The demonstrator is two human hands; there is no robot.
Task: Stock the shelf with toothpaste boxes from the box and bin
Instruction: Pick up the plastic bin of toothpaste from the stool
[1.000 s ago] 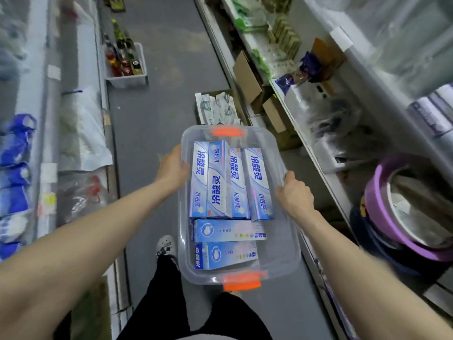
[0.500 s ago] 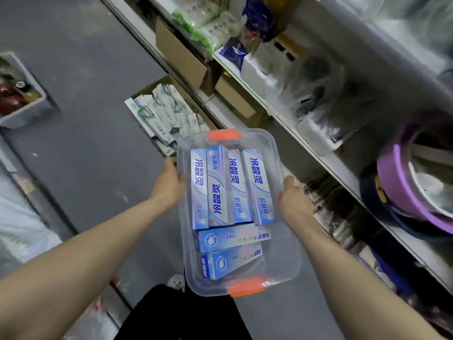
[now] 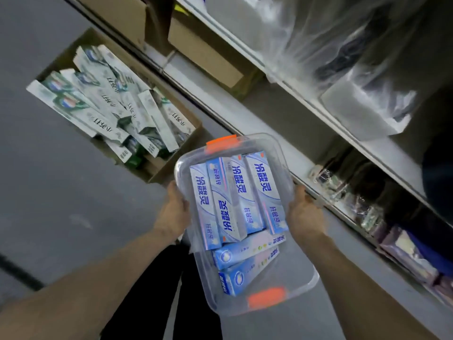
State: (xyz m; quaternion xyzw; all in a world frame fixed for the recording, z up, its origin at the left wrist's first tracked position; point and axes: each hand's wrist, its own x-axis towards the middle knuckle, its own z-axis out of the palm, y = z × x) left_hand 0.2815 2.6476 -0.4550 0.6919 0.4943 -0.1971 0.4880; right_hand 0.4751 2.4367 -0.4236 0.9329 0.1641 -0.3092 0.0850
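I carry a clear plastic bin (image 3: pixel 297 285) with orange end handles above the aisle floor. My left hand (image 3: pixel 172 212) grips its left rim and my right hand (image 3: pixel 304 214) grips its right rim. Inside lie several blue-and-white toothpaste boxes (image 3: pixel 235 200), some lengthwise and two crosswise near me. On the floor ahead to the left stands an open cardboard box (image 3: pixel 171 168) filled with green-and-white toothpaste boxes (image 3: pixel 107 99). The shelf unit (image 3: pixel 301 153) runs along my right.
Closed cardboard cartons (image 3: pixel 208 52) sit on the lowest shelf level ahead. Plastic-wrapped goods (image 3: pixel 362 77) fill the upper shelf, and small wrapped items (image 3: pixel 343 182) line the lower one. Grey floor (image 3: pixel 49 192) spreads to the left. My dark trouser legs (image 3: pixel 169 290) show below the bin.
The view has swung right and down toward the shelf. The cardboard box on the floor is now nearer and larger. Both hands keep their grip on the bin, which has tilted slightly.
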